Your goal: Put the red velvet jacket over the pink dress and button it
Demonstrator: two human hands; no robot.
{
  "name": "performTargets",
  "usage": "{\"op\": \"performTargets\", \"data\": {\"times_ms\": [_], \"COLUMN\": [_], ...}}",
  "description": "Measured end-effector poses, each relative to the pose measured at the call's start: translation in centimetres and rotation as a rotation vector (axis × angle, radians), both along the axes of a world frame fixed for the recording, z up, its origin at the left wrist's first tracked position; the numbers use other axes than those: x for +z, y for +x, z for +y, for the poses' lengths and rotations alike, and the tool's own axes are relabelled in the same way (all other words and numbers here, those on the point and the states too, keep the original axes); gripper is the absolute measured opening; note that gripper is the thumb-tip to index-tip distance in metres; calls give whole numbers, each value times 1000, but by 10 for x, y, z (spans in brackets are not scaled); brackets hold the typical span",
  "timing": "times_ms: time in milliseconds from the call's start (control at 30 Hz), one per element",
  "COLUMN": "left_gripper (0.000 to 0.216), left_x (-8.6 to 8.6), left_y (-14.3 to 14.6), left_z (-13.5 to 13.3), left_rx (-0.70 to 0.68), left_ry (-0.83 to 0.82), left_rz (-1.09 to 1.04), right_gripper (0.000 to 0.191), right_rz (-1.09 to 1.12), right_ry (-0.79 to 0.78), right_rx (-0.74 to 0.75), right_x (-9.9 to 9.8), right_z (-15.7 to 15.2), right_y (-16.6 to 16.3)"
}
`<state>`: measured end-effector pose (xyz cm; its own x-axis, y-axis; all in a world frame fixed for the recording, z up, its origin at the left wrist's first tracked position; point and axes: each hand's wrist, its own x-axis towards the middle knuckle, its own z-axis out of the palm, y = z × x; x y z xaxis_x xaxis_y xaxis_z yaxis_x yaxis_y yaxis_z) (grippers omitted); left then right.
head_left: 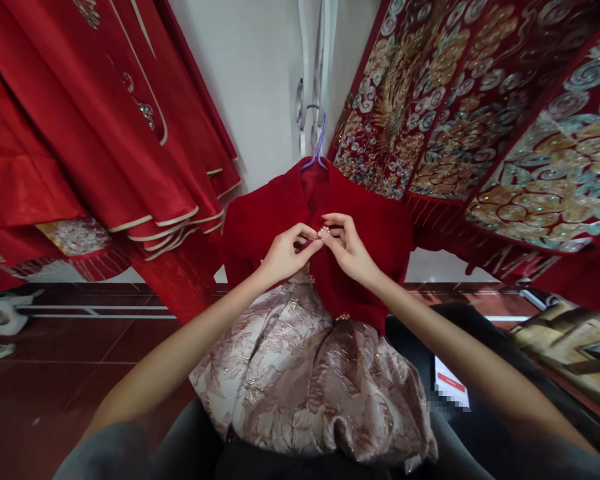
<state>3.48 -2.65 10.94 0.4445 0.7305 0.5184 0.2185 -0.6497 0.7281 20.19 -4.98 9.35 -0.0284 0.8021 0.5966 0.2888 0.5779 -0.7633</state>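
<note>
A red velvet jacket [380, 233] hangs on a purple hanger [318, 145] in front of me, over a pale pink brocade skirt [300, 373]. My left hand [285, 253] and my right hand [347, 247] meet at the jacket's front opening. Both pinch a small pearl button [324, 233] and the fabric edge around it at chest height. The fingertips of the two hands touch each other there.
Red garments with cream trim [105, 133] hang at the left. Heavily embroidered red and gold robes [505, 120] hang at the right. A white wall and a white rail [305, 67] are behind. The dark red floor [55, 360] lies below, with white cloth [3, 317] at the far left.
</note>
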Motion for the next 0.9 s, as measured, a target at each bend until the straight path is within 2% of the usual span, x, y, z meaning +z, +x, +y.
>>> {"op": "performTargets", "data": {"times_ms": [67, 133, 233, 300, 400, 533, 600, 667, 733, 833, 900], "left_gripper": [28, 33, 38, 39, 36, 33, 39, 48, 55, 55, 47], "left_x": [-8, -15, -22, -26, -35, -47, -48, -47, -44, -44, -48], "left_y": [-2, -5, -10, -12, -14, -12, -11, -13, -17, -26, -32], "left_z": [1, 3, 6, 9, 12, 6, -4, -15, -26, -34, -35], "left_rx": [-17, 0, -26, -82, -136, -152, -212, -292, -324, -285, -257], "left_ry": [-130, -246, -421, -497, -557, -592, -604, -625, -633, -655, -728], "left_rz": [-99, -148, -172, -167, -141, -155, -173, -160, -133, -148, -206], "right_gripper": [27, 29, 42, 41, 33, 26, 28, 28, 23, 10, 4], "right_rz": [45, -14, -266, -372, -297, -42, 38, 52, -49, -301, -356], "right_ry": [50, 94, 115, 65, -107, -324, -354, -322, -237, -98, -89], "right_rx": [-173, -294, -312, -313, -259, 87, 184, 165, 65, -92, -93], "right_x": [-10, -23, -40, -47, -43, -24, -17, -16, -17, -20, -21], "right_z": [-12, -24, -37, -39, -36, -40, -46, -53, -59, -66, -70], "right_y": [-8, -13, -13, -7, 8, 25, 28, 26, 21, 8, -3]}}
